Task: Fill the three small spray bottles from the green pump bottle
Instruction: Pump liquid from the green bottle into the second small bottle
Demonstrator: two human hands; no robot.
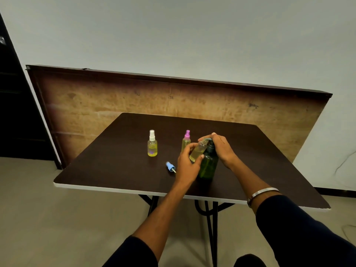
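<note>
One open spray bottle (198, 151), tilted w/ neck under the pump spout, sat pinched in my left hand (187, 164); right hand (221, 147) fingers curled over the green pump bottle (208, 166) head, touching.

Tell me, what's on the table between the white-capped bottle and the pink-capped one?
Nothing: the head view shows only bare dark table between the white-capped bottle and the pink-capped bottle. The loose blue spray cap lies nearer the person, outside that gap.
</note>
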